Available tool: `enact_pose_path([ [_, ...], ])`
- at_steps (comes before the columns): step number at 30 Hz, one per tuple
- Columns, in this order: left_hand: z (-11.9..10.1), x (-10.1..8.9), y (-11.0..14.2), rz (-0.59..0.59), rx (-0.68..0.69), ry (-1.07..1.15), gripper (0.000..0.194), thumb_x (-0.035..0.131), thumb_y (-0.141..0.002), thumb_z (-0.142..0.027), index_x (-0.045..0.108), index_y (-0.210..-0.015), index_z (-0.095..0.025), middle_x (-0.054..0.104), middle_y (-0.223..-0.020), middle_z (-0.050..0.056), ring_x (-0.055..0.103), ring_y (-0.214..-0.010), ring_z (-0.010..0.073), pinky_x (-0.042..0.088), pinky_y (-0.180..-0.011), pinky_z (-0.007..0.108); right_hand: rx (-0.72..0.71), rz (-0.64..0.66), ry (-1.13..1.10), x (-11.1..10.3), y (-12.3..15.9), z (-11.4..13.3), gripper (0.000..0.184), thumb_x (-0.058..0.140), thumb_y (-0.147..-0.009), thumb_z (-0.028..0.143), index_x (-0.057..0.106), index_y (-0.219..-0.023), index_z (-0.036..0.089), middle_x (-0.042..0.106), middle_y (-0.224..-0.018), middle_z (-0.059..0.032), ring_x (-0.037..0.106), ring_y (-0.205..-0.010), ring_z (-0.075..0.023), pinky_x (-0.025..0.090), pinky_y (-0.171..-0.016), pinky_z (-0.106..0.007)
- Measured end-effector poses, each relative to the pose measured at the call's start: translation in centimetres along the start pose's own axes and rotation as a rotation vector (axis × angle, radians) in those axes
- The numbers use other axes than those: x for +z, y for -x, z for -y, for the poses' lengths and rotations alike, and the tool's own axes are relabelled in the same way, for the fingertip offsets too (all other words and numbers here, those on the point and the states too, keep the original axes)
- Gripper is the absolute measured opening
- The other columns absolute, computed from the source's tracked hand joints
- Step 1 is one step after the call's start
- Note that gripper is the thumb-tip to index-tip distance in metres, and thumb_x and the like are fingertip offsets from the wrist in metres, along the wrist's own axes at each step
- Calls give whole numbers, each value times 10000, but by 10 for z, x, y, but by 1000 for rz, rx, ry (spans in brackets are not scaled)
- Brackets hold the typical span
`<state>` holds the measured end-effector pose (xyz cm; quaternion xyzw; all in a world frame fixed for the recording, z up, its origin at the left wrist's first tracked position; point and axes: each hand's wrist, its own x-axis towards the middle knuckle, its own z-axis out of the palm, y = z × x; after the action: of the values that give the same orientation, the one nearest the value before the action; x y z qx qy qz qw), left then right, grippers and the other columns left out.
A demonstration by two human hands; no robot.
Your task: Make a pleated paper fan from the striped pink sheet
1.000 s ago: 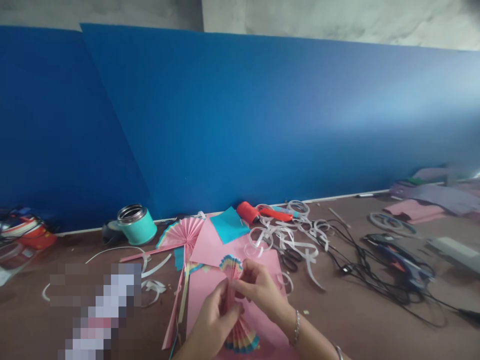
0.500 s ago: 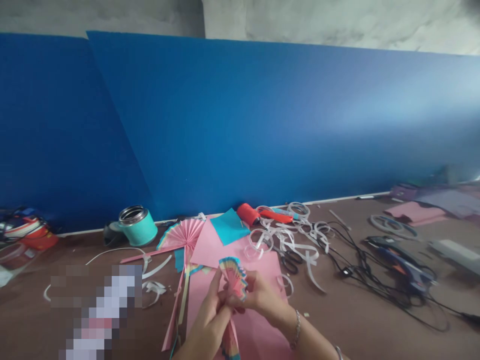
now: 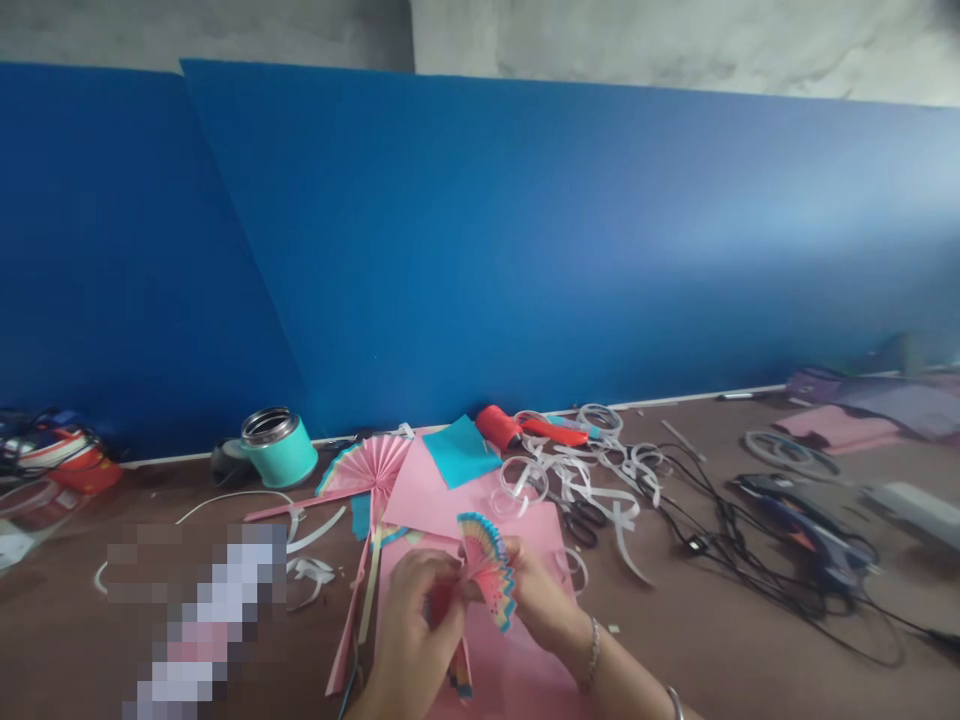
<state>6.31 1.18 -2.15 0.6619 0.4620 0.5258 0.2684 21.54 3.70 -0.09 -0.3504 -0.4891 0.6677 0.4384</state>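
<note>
A pleated paper fan [image 3: 491,572], pink with yellow and blue zigzag edging, is held up between my two hands. My left hand [image 3: 424,605] is closed around its lower left part, with fingers curled and thumb pressed in. Behind the fan's right side my right hand [image 3: 536,590] grips it, its fingertips partly hidden. The fan's lower folded end pokes out below my left hand. Beneath lies a pink paper sheet [image 3: 517,665]. A second pink pleated fan [image 3: 376,465] rests beyond my left hand, beside a blue paper square [image 3: 460,452].
White paper strips [image 3: 581,480] curl around dark-handled scissors [image 3: 585,522] and a red spool [image 3: 498,427]. At right lie black cables [image 3: 720,545] and a glue gun [image 3: 810,540]. A turquoise mug [image 3: 279,450] stands by the blue partition [image 3: 525,240]. A pixelated patch covers the lower left.
The fan has turned and spread wider, its edge now facing right. My left hand has curled in more around the lower folds, and less of the fan's bottom end shows.
</note>
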Motion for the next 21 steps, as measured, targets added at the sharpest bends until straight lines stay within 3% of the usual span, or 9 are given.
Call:
enact_pose_path([
  [4,-5,-7,-5,44,178,-215,88,583,-817,-184,643,-764,-222,646,-802,38,605,-825,226,454,-773,365,-11,31,18,0,1,3,177,806,-589,269,665,-574,164,538,-566,16,462,-566,-121,420,-603,-278],
  [8,-3,-13,-7,25,136,-246,126,615,-825,-274,642,-716,-219,637,-773,34,584,-815,227,424,-788,362,11,91,10,0,2,6,218,795,-588,240,705,-773,167,599,-671,6,510,-650,-135,422,-626,-257],
  [11,-3,-13,-8,10,-61,-99,180,636,-805,-338,657,-679,-210,630,-724,31,584,-773,222,422,-767,349,1,124,-24,-4,2,5,367,763,-606,207,686,-964,189,627,-806,-1,516,-716,-130,412,-651,-234],
  [16,1,-10,-18,222,-610,676,284,715,-732,-437,692,-844,-177,671,-760,36,632,-750,212,459,-709,311,-21,68,-44,-10,1,-3,366,720,-670,191,680,-1034,205,632,-981,-38,541,-891,-166,416,-800,-281],
  [19,10,-13,-23,374,-719,888,328,848,-569,-388,687,-715,-142,636,-631,17,626,-646,181,457,-669,284,-6,26,-74,-10,1,-3,285,740,-691,245,694,-969,198,645,-932,-35,562,-876,-171,412,-820,-298],
  [21,16,-15,-22,418,-730,965,322,865,-551,-362,679,-691,-140,620,-615,9,623,-640,170,462,-671,278,20,16,-58,-9,2,-2,244,743,-708,290,705,-923,181,657,-896,-41,569,-851,-169,411,-778,-282],
])
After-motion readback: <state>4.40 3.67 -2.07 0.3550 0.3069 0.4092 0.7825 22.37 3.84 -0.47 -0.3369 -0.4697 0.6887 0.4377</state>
